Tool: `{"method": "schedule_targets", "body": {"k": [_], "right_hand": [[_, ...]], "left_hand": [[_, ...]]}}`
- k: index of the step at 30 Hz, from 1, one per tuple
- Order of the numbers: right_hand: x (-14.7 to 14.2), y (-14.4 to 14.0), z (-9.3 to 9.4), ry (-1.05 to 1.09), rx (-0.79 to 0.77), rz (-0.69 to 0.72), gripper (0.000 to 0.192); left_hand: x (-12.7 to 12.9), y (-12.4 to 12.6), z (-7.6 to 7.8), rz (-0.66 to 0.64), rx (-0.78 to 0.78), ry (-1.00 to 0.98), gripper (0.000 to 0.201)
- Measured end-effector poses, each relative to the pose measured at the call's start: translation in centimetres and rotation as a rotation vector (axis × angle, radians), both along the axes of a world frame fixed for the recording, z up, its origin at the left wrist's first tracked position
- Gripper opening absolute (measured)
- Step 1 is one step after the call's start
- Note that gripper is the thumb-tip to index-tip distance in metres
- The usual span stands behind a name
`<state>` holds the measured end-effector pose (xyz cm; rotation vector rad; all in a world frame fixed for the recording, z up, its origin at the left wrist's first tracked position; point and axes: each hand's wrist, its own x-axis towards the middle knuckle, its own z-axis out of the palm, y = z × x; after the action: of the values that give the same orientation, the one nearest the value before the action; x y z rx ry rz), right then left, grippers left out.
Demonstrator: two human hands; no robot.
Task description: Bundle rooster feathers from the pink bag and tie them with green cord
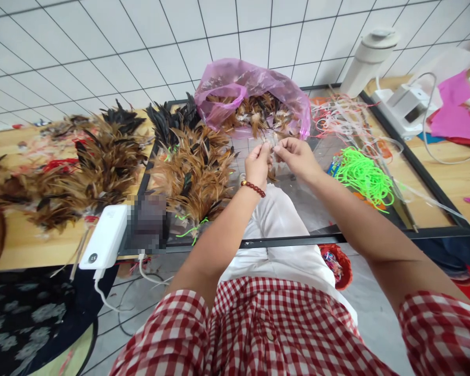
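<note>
My left hand (257, 164), with a dark red bead bracelet (254, 188) at its wrist, pinches a small brown and whitish feather (273, 171) over the clear glass tabletop. Thumb and forefinger of my right hand (297, 156) are closed at the same feather, close to the left fingertips. The exact grip is too small to make out. Just behind both hands lies an open pink plastic bag (254, 78) with loose feathers (258, 112) in it. Left of my hands spreads a pile of brown feather bunches (198, 169), with black feathers (176, 122) at its back.
Bright green cord (362, 175) and pale, reddish strings (340, 115) lie to the right. A white bottle (370, 60) and a power strip (399, 112) stand farther back. A white power bank (105, 235) sits at the left front edge, beside more feather bunches (105, 172).
</note>
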<state>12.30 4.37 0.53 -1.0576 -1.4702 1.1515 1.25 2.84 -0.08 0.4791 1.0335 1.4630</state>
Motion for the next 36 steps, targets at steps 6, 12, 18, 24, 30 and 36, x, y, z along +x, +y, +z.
{"method": "schedule_targets", "body": {"k": [6, 12, 18, 24, 30, 36], "right_hand": [[0.0, -0.6, 0.2, -0.172, 0.083, -0.118, 0.034], [-0.2, -1.3, 0.5, -0.255, 0.121, -0.086, 0.029], [-0.5, -1.0, 0.5, -0.067, -0.034, -0.060, 0.047], [-0.1, -0.8, 1.0, 0.099, -0.265, 0.014, 0.054], [0.8, -0.1, 0.2, -0.149, -0.053, -0.090, 0.045], [2.4, 1.3, -0.1, -0.006, 0.086, 0.115, 0.059]], "left_hand": [[0.6, -0.2, -0.5, 0.016, 0.007, -0.024, 0.027], [0.5, 0.2, -0.8, 0.047, -0.022, -0.018, 0.033], [0.3, 0.3, -0.7, 0.026, 0.060, -0.066, 0.029], [0.1, -0.2, -0.3, -0.113, 0.063, -0.130, 0.026], [0.2, 0.1, -0.7, -0.032, 0.094, -0.095, 0.021], [0.5, -0.5, -0.4, -0.161, 0.074, 0.092, 0.028]]}}
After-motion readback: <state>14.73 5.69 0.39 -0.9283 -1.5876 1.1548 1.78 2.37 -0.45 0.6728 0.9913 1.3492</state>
